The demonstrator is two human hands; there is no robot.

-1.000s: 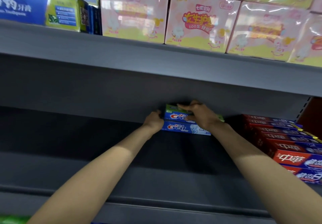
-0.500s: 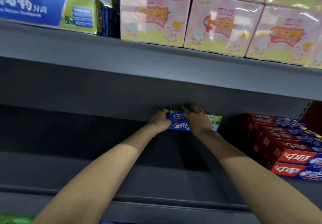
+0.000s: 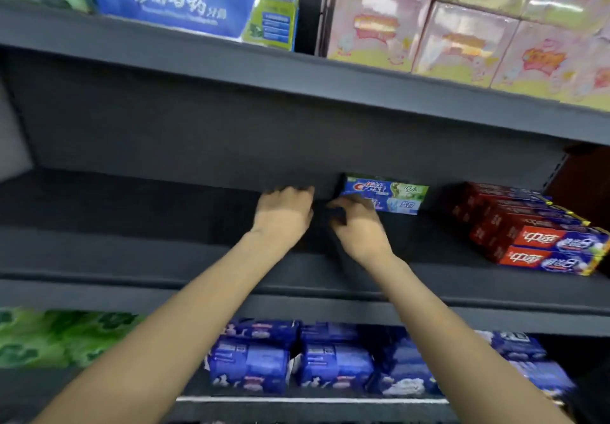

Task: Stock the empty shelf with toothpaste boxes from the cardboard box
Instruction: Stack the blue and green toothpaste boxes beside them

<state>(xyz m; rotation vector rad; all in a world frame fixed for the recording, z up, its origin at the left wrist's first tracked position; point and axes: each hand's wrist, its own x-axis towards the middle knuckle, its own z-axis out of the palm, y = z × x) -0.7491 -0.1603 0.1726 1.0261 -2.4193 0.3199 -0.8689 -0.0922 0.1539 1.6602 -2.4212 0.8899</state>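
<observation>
Two blue and green Crest toothpaste boxes (image 3: 392, 194) lie stacked at the back of the dark grey shelf (image 3: 165, 258). My right hand (image 3: 358, 225) hovers just left of and in front of the stack, fingers loosely curled and holding nothing. My left hand (image 3: 285, 212) is further left, over the bare shelf, fingers bent downward and empty. Neither hand touches the boxes. The cardboard box is out of view.
Red toothpaste boxes (image 3: 541, 242) are stacked at the shelf's right end. Blue toothpaste cartons (image 3: 185, 7) and pink packs (image 3: 462, 37) fill the shelf above. Blue packs (image 3: 297, 361) and green packs (image 3: 59, 338) sit on the shelf below.
Both hands have let go of the Crest boxes and pulled back to the left. The stack stays at the back of the shelf. The camera has tilted down and left.
</observation>
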